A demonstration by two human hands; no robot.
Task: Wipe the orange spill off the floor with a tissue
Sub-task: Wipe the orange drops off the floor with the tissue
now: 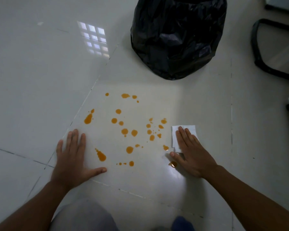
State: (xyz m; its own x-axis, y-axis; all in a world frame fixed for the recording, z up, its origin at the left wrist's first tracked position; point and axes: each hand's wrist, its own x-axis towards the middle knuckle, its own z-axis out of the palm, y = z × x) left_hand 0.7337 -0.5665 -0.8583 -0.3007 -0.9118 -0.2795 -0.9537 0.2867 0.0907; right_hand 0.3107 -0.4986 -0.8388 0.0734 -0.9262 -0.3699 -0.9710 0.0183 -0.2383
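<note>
The fingers [182, 135] of the right hand [193, 155] are held straight and close together, pressed flat on a white tissue [177, 130] that is spread on the floor [32, 80]; nothing is gripped, and the thumb is stretched out to the left, its tip just beside one orange drop. The left hand [72, 157] is laid palm-down on the bare tile, fingers straight and slightly fanned, thumb spread toward the spill, with nothing held. Between the two hands the orange spill [124, 130] is scattered as many separate drops and small streaks across one glossy white tile; the tissue is placed at its right edge, just beside the nearest drops, and no staining can be made out on its visible part. Beyond the spill, well apart from it, a black bin bag [178, 37] is stood on the floor. A grey-clad knee [83, 217] is seen at the bottom edge.
</note>
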